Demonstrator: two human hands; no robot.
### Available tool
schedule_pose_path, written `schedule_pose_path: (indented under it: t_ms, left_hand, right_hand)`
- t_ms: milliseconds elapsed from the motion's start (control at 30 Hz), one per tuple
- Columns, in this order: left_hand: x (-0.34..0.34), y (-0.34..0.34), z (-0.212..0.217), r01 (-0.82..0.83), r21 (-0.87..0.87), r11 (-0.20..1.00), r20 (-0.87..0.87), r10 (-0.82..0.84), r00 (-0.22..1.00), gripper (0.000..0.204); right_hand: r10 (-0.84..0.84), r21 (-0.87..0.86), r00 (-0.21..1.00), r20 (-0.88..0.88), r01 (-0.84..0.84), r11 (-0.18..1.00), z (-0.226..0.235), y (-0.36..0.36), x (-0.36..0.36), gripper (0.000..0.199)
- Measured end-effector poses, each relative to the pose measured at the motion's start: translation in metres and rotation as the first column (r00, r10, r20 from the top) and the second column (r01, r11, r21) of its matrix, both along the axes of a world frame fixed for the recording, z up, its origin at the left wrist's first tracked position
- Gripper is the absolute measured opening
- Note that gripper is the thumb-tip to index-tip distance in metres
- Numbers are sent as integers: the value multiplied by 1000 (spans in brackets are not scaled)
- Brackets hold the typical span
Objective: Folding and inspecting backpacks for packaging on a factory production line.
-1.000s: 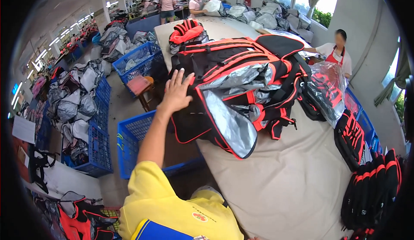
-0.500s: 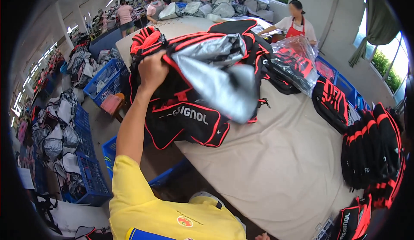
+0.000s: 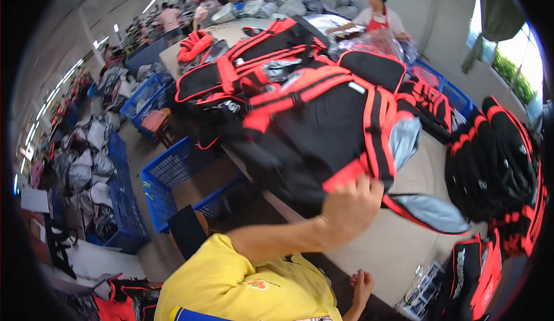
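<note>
My left hand (image 3: 353, 208) is closed on the red-edged lower corner of a large black backpack (image 3: 311, 139) with red straps and trim. The backpack lies tilted over the table, blurred on its near left side. Grey lining shows at its right, and a red-edged flap (image 3: 433, 212) with silvery lining hangs beside my left hand. Behind it lie more black-and-red backpacks (image 3: 271, 47) in a heap. My right hand (image 3: 362, 286) is low by the near table edge, away from the backpack. Its fingers are curled in, with nothing visible in them.
Black-and-red bags (image 3: 490, 159) stand stacked on the beige table's (image 3: 398, 257) right side. A metal-and-clear item (image 3: 421, 292) sits at the near edge. A blue crate (image 3: 156, 174) stands left of the table. Across it, a person in a red apron (image 3: 378, 18) handles clear plastic.
My left hand has come from the far left toward me and right, dragging the backpack along and turning its strap side up. My right hand has risen further into view.
</note>
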State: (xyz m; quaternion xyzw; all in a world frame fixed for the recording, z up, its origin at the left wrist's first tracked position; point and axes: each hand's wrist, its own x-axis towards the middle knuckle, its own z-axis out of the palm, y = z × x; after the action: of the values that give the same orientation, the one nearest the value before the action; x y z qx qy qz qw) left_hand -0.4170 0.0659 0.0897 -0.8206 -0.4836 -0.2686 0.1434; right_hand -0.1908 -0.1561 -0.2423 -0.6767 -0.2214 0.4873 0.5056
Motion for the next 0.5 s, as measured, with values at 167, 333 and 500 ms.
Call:
schedule_pose_path:
  t_ms: [167, 333, 500]
  left_hand:
    - [40, -54, -229, 425, -579, 696, -1, -521, 853, 89]
    - [-23, -38, -263, 244, -615, 750, -338, -530, 778, 114]
    - [-4, -44, -321, 341, -357, 870, -239, -438, 866, 67]
  right_hand:
    - [658, -230, 586, 473, -639, 734, 114, -4, 7, 37]
    - [497, 567, 846, 192, -509, 648, 288, -10, -24, 29]
    - [751, 860, 634, 183, -473, 190, 379, -3, -48, 38]
